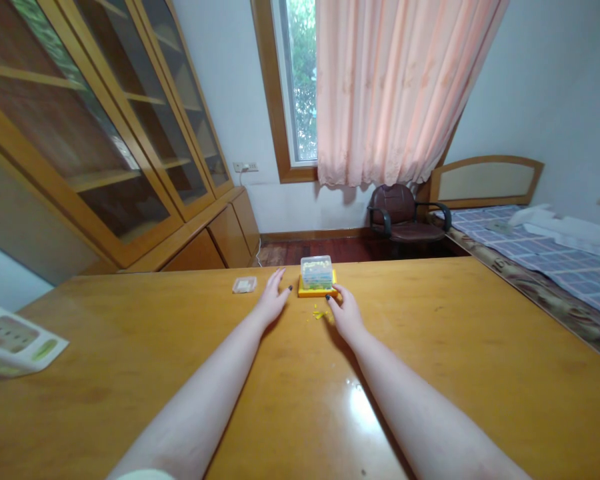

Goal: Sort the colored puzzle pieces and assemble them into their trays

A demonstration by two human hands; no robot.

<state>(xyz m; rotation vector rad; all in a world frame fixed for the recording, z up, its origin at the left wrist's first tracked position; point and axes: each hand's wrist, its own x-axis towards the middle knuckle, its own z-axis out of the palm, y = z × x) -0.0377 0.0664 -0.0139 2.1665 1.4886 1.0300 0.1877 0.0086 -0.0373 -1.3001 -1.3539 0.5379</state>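
Observation:
Near the table's far edge stands a clear plastic box (317, 272) with pale and blue-green contents that are too small to name. It rests on a flat yellow tray or base (310, 292). My left hand (274, 298) reaches out left of the box, fingers apart and holding nothing. On the other side, my right hand (347, 311) is at the base's right corner with thumb and fingers spread; whether it touches the base I cannot tell. Small yellow pieces (319, 313) lie on the table just in front of the base, between my hands.
A small clear case or lid (245, 285) lies left of my left hand. At the table's left edge is a white box with a window (17, 340). Beyond the wooden table (455, 373) stand a dark armchair (403, 217), a bed (545, 240) and a glass-fronted cabinet (180, 220).

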